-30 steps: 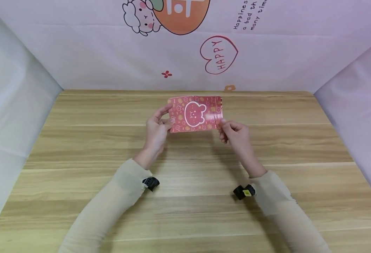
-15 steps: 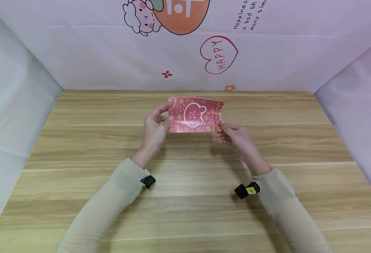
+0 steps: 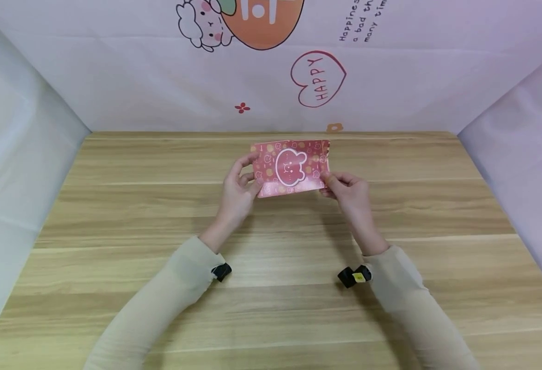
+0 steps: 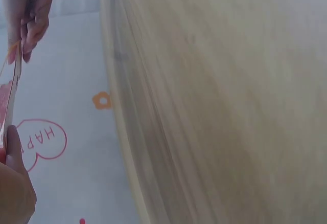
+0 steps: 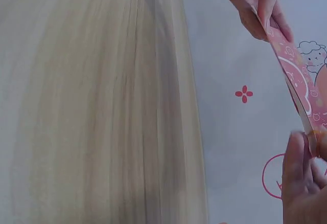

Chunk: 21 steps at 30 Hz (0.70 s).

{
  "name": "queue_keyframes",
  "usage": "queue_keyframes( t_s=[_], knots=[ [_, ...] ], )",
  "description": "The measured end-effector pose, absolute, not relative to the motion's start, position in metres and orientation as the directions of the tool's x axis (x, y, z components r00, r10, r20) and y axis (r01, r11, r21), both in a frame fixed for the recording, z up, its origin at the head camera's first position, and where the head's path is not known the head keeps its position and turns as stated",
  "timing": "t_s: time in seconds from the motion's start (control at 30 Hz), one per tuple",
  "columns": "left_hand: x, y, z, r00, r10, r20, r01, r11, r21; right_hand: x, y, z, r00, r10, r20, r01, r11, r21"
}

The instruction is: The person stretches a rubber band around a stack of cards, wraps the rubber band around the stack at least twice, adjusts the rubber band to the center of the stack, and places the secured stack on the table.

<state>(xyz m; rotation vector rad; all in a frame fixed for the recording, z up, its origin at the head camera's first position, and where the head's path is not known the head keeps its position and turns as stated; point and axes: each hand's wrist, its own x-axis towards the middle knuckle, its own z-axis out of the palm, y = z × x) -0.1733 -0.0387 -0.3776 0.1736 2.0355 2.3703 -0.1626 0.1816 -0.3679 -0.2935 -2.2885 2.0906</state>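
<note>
A flat red-pink packet (image 3: 271, 187) with a white-outlined bear face is held up over the table, its right end finely jagged. At its left end my left hand (image 3: 237, 198) pinches it, thumb on the printed face and fingers near the edge. My right hand (image 3: 354, 200) pinches the lower right corner between thumb and curled fingers. The right wrist view shows the packet (image 5: 294, 73) nearly edge-on, with a narrow gap between its layers near the right fingertips. In the left wrist view the packet (image 4: 9, 104) is a thin slanted edge at the left border.
The wood-grain table (image 3: 271, 308) spreads below both arms. Behind it hangs a white printed cloth (image 3: 160, 92), and white cloth walls stand at both sides. A small black device (image 3: 355, 276) sits at the right wrist, another (image 3: 221, 271) at the left.
Half a second ago the packet's upper right corner was bent down; now it stands up again. The packet and left hand have shifted slightly right, and its lower edge slants up toward the right.
</note>
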Motion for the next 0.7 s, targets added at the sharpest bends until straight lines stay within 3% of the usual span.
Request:
queue_keyframes(
  t_s=[0.17,0.3,0.4,0.47,0.57,0.63,0.7],
  knots=[
    [-0.170,-0.036,-0.379,-0.994,0.066,0.087,0.073,-0.198,0.977,-0.165,0.179,-0.369,-0.944,0.329,-0.016,0.092,0.215,-0.972],
    [-0.169,-0.032,-0.379,-0.995,0.023,0.100,0.093,-0.205,0.974,-0.163,0.177,-0.367,-0.926,0.378,-0.006,0.074,0.166,-0.983],
    [-0.169,-0.028,-0.379,-0.997,-0.032,0.063,0.069,-0.216,0.974,-0.159,0.174,-0.367,-0.919,0.381,0.097,-0.028,0.181,-0.983],
    [-0.168,-0.026,-0.379,-0.998,-0.064,0.024,0.038,-0.228,0.973,-0.156,0.171,-0.369,-0.897,0.361,0.254,-0.148,0.295,-0.944],
    [-0.168,-0.024,-0.379,-0.995,-0.093,-0.028,-0.006,-0.228,0.974,-0.153,0.168,-0.373,-0.817,0.285,0.502,-0.294,0.543,-0.787],
    [-0.169,-0.024,-0.380,-0.994,-0.098,-0.045,-0.023,-0.212,0.977,-0.153,0.168,-0.375,-0.783,0.225,0.580,-0.314,0.661,-0.681],
    [-0.169,-0.024,-0.381,-0.995,-0.086,-0.053,-0.037,-0.180,0.983,-0.152,0.169,-0.376,-0.796,0.190,0.575,-0.297,0.706,-0.643]
  ],
)
